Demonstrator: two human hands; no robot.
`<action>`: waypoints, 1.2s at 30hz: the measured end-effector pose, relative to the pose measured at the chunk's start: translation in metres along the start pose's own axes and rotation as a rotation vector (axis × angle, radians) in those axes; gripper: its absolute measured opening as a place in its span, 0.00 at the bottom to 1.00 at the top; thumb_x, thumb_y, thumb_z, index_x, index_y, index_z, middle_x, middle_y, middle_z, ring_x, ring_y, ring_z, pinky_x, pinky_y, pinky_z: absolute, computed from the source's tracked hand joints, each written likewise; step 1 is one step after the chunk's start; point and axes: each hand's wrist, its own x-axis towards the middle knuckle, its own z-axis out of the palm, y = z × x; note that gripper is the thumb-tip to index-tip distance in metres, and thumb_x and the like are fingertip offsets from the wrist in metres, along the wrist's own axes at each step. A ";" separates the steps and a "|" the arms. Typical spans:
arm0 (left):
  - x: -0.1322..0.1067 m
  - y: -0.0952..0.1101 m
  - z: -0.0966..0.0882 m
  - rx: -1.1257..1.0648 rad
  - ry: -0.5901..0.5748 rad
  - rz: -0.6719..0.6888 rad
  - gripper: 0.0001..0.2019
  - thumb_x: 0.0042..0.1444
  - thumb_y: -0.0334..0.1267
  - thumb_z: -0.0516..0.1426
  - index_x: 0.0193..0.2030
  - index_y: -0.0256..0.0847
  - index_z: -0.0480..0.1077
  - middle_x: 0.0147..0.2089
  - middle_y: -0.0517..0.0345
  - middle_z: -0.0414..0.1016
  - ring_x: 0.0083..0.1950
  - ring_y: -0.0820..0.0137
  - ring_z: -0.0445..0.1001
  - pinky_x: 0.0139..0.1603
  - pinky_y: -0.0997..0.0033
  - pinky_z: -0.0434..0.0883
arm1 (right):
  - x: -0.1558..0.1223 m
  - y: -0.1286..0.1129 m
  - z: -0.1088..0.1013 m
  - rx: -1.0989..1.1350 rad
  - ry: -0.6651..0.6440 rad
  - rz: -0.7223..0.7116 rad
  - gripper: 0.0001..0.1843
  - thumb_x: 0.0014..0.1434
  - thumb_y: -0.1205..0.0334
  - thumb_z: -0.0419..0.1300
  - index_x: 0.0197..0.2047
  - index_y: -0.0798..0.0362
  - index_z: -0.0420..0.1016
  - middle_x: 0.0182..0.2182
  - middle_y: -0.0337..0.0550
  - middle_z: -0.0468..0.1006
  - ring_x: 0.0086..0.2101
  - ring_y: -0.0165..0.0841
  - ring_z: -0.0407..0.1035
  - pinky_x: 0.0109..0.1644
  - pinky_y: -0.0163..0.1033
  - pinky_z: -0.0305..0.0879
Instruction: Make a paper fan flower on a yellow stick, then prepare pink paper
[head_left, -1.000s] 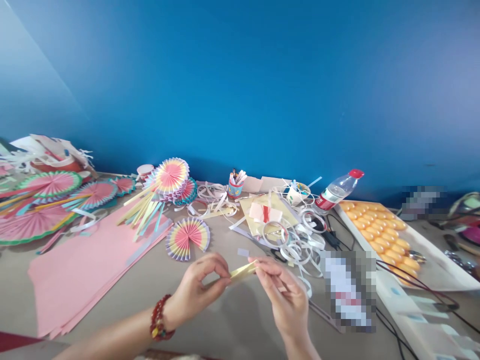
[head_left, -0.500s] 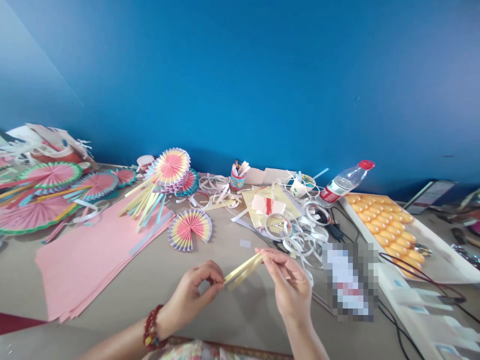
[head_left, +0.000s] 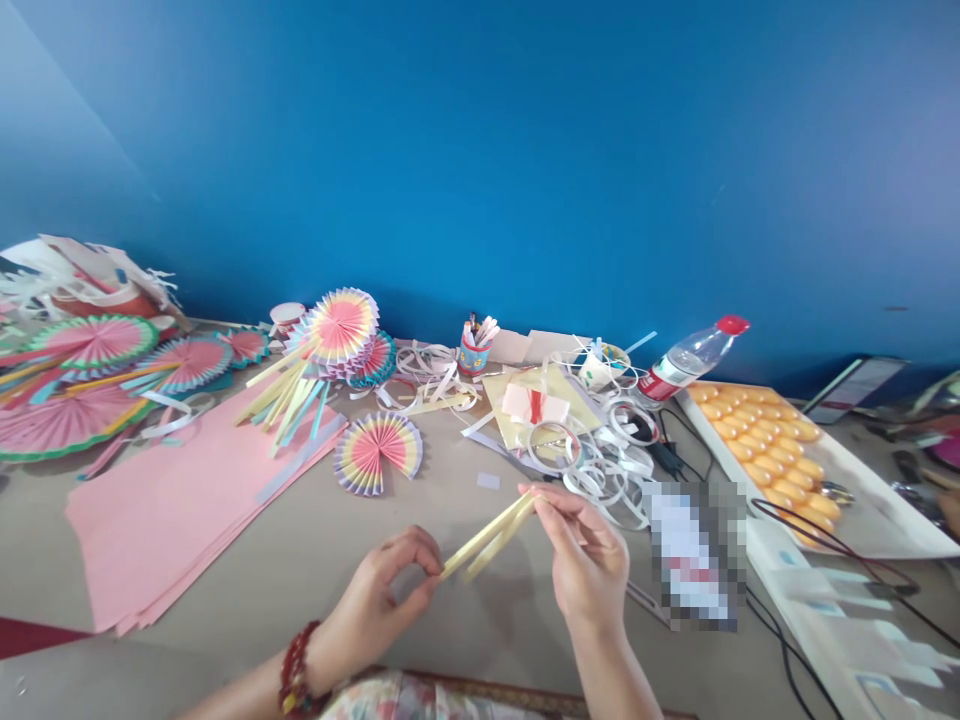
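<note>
Two pale yellow paper strips [head_left: 487, 535] stretch between my hands above the grey table, meeting near the right fingertips. My left hand [head_left: 386, 590], with a red bead bracelet at the wrist, pinches the lower end of one strip. The other strip's lower end hangs loose. My right hand [head_left: 583, 555] grips the upper ends between thumb and fingers. Beyond my hands lies a pleated pink, yellow and lilac paper fan [head_left: 378, 453] with a gap at its bottom. A small pale rectangle of paper or tape [head_left: 488, 481] rests near it.
Pink paper sheets [head_left: 172, 520] and finished fans [head_left: 341, 330] with strip handles spread to the left. White paper strips and rings [head_left: 607, 470] tangle ahead. A red-capped plastic bottle [head_left: 690, 360] leans beside a white tray [head_left: 892, 530] of orange pieces. Black cables [head_left: 795, 640] run at right.
The two strips have spread further apart at their lower ends. My left hand has shifted slightly left and down, while my right hand has moved slightly right. The camera view has shifted a little.
</note>
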 end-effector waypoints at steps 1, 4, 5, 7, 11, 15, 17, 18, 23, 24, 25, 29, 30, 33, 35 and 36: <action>-0.001 0.000 0.000 0.013 0.007 -0.002 0.04 0.61 0.31 0.52 0.35 0.41 0.66 0.38 0.55 0.73 0.39 0.70 0.73 0.44 0.71 0.68 | 0.000 0.000 0.000 0.003 0.002 0.005 0.03 0.57 0.64 0.66 0.37 0.50 0.81 0.37 0.45 0.83 0.41 0.40 0.78 0.45 0.43 0.76; -0.003 -0.002 -0.001 0.046 0.051 -0.008 0.06 0.63 0.33 0.51 0.35 0.41 0.66 0.36 0.56 0.72 0.38 0.69 0.72 0.42 0.71 0.68 | 0.000 0.000 0.001 0.013 -0.006 0.020 0.03 0.57 0.64 0.66 0.37 0.50 0.81 0.38 0.45 0.83 0.42 0.42 0.78 0.44 0.43 0.76; -0.003 -0.002 -0.001 0.049 0.056 -0.002 0.06 0.64 0.34 0.50 0.36 0.41 0.66 0.36 0.56 0.72 0.38 0.69 0.72 0.42 0.71 0.68 | 0.000 0.000 0.001 0.014 -0.009 0.024 0.03 0.57 0.64 0.66 0.37 0.50 0.81 0.39 0.46 0.83 0.43 0.42 0.78 0.45 0.44 0.76; -0.004 -0.002 0.000 0.007 0.036 0.008 0.07 0.65 0.35 0.49 0.37 0.41 0.66 0.37 0.55 0.73 0.38 0.69 0.73 0.43 0.71 0.68 | 0.000 0.000 0.001 0.011 -0.008 0.027 0.03 0.57 0.63 0.66 0.37 0.50 0.81 0.39 0.46 0.83 0.43 0.42 0.78 0.46 0.45 0.76; -0.004 -0.002 0.004 -0.146 -0.040 -0.109 0.06 0.66 0.36 0.50 0.37 0.41 0.65 0.32 0.57 0.75 0.34 0.70 0.74 0.38 0.73 0.69 | 0.001 -0.003 0.000 0.006 0.005 0.004 0.03 0.57 0.62 0.67 0.36 0.50 0.81 0.38 0.46 0.83 0.42 0.42 0.78 0.47 0.46 0.75; -0.002 0.000 0.005 -0.129 -0.011 -0.115 0.03 0.62 0.32 0.52 0.37 0.40 0.66 0.32 0.58 0.72 0.32 0.72 0.72 0.36 0.74 0.69 | 0.000 -0.006 0.000 0.003 0.017 -0.015 0.03 0.56 0.63 0.67 0.36 0.50 0.81 0.38 0.45 0.83 0.42 0.41 0.78 0.45 0.45 0.75; 0.000 0.003 0.003 -0.039 0.039 -0.009 0.03 0.61 0.30 0.53 0.39 0.40 0.67 0.36 0.56 0.72 0.37 0.70 0.72 0.40 0.73 0.70 | -0.001 -0.008 0.000 -0.008 0.043 -0.029 0.03 0.56 0.63 0.67 0.36 0.50 0.80 0.38 0.45 0.83 0.41 0.42 0.78 0.44 0.45 0.75; 0.002 0.004 0.002 0.010 0.067 0.041 0.04 0.60 0.29 0.53 0.39 0.41 0.67 0.37 0.56 0.72 0.38 0.70 0.72 0.42 0.72 0.69 | -0.002 -0.008 0.000 -0.011 0.062 -0.046 0.03 0.56 0.62 0.67 0.35 0.50 0.80 0.38 0.46 0.83 0.41 0.42 0.78 0.44 0.46 0.75; 0.008 0.012 -0.003 0.136 0.216 0.172 0.05 0.62 0.29 0.52 0.39 0.41 0.66 0.35 0.56 0.71 0.38 0.69 0.72 0.42 0.70 0.69 | -0.005 -0.008 0.003 -0.027 0.169 -0.184 0.03 0.56 0.62 0.67 0.34 0.50 0.79 0.36 0.47 0.83 0.40 0.43 0.78 0.43 0.49 0.75; 0.009 0.013 -0.003 0.151 0.243 0.182 0.05 0.62 0.29 0.52 0.39 0.41 0.66 0.35 0.56 0.71 0.38 0.69 0.72 0.42 0.70 0.69 | -0.005 -0.009 0.003 -0.031 0.185 -0.209 0.02 0.56 0.62 0.67 0.34 0.50 0.79 0.36 0.47 0.83 0.40 0.43 0.78 0.43 0.50 0.74; 0.010 0.014 -0.003 0.164 0.267 0.185 0.05 0.63 0.29 0.52 0.39 0.42 0.67 0.36 0.56 0.72 0.38 0.69 0.73 0.42 0.71 0.69 | -0.005 -0.010 0.004 -0.030 0.196 -0.233 0.02 0.56 0.63 0.67 0.34 0.50 0.79 0.35 0.46 0.83 0.39 0.43 0.78 0.43 0.50 0.74; 0.012 0.016 -0.002 0.180 0.335 0.158 0.05 0.62 0.31 0.55 0.35 0.41 0.69 0.35 0.57 0.74 0.37 0.70 0.74 0.41 0.72 0.69 | -0.004 -0.014 0.006 0.022 0.233 -0.304 0.02 0.56 0.65 0.67 0.34 0.49 0.79 0.34 0.43 0.82 0.37 0.40 0.78 0.42 0.48 0.73; 0.012 0.015 -0.001 0.161 0.341 0.138 0.05 0.62 0.33 0.56 0.33 0.41 0.69 0.34 0.57 0.75 0.37 0.70 0.75 0.41 0.72 0.69 | -0.004 -0.015 0.006 0.032 0.239 -0.306 0.03 0.56 0.66 0.67 0.34 0.49 0.79 0.34 0.43 0.82 0.37 0.40 0.78 0.41 0.48 0.74; 0.013 0.011 0.002 0.026 0.360 0.076 0.08 0.63 0.36 0.56 0.31 0.41 0.67 0.30 0.58 0.73 0.35 0.70 0.74 0.38 0.72 0.69 | -0.003 -0.017 0.008 0.024 0.255 -0.284 0.02 0.56 0.65 0.67 0.34 0.49 0.79 0.34 0.44 0.82 0.37 0.41 0.78 0.40 0.48 0.74; 0.012 0.008 0.005 -0.068 0.381 0.061 0.09 0.63 0.37 0.56 0.31 0.40 0.66 0.28 0.58 0.71 0.34 0.70 0.73 0.37 0.73 0.69 | -0.002 -0.016 0.009 0.022 0.263 -0.255 0.02 0.55 0.64 0.67 0.34 0.50 0.79 0.34 0.45 0.82 0.37 0.42 0.78 0.40 0.48 0.74; 0.012 0.006 0.007 -0.104 0.389 0.058 0.09 0.63 0.37 0.56 0.31 0.40 0.66 0.28 0.58 0.70 0.33 0.70 0.72 0.36 0.73 0.69 | -0.001 -0.016 0.009 0.031 0.271 -0.240 0.02 0.55 0.64 0.68 0.34 0.51 0.80 0.34 0.45 0.82 0.37 0.42 0.78 0.40 0.48 0.74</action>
